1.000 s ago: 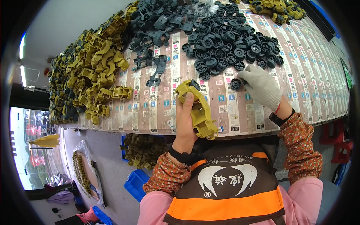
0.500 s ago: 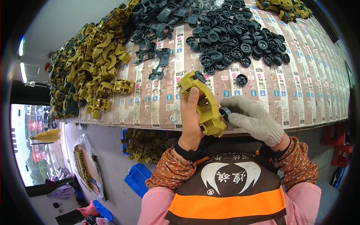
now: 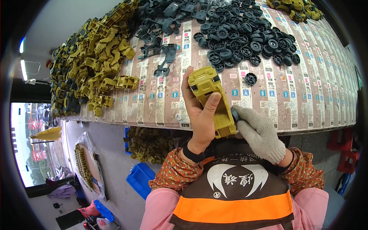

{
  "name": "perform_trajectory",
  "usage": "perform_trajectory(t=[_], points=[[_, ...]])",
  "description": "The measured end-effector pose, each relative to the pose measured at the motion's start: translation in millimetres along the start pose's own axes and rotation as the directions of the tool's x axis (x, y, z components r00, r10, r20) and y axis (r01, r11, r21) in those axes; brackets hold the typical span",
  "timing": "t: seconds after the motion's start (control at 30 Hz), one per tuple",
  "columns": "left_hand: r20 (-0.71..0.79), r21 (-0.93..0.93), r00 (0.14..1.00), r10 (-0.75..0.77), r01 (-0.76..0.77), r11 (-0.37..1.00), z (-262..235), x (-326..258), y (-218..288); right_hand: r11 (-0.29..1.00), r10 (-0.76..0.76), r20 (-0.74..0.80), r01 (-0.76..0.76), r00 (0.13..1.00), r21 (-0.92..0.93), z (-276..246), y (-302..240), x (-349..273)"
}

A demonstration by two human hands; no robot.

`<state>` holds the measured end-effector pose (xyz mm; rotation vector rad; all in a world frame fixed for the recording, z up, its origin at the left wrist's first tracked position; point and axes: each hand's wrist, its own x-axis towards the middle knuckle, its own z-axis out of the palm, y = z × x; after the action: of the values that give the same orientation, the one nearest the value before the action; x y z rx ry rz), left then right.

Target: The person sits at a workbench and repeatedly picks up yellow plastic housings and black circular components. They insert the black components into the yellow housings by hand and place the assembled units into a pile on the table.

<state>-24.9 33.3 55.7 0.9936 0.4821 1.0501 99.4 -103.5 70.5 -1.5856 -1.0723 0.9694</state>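
Note:
My bare left hand is wrapped round a yellow plastic toy truck body, held tilted above the table's near edge, its cab toward the far side. In a grey knitted glove, my right hand pinches a small black wheel against the truck's right side, near its lower end. Whether the wheel sits on an axle is hidden by the glove. Beyond my hands lies a heap of loose black wheels, with one single wheel apart from it.
A large pile of yellow truck bodies covers the table's left side. Dark chassis parts lie beside it. More yellow trucks are at the far right. Below the near edge stand a blue bin and red stools.
My left hand has turned the truck so its outer top and side show instead of its hollow underside. The right hand has brought the wheel up against the truck's side.

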Motion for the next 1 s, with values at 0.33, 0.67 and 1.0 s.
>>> perform_trajectory(t=[0.33, 0.67, 1.0], points=[[-0.027, 0.037, 0.999, 0.047, -0.046, 0.998, 5, 0, -3, 0.901, -0.226, 0.046, 0.226, 0.973, -0.37, 0, -18, 6], [-0.061, -0.024, 0.997, -0.053, 0.051, 0.998, 14, 3, 7, 0.921, -0.041, 0.066, 0.064, 0.997, -0.384, -32, -44, 46], [-0.29, 0.283, 0.954, -0.072, 0.157, 0.946, -99, 35, 56, 0.988, 0.11, -0.393, -0.057, 0.913, 0.146, -219, -25, 195]])
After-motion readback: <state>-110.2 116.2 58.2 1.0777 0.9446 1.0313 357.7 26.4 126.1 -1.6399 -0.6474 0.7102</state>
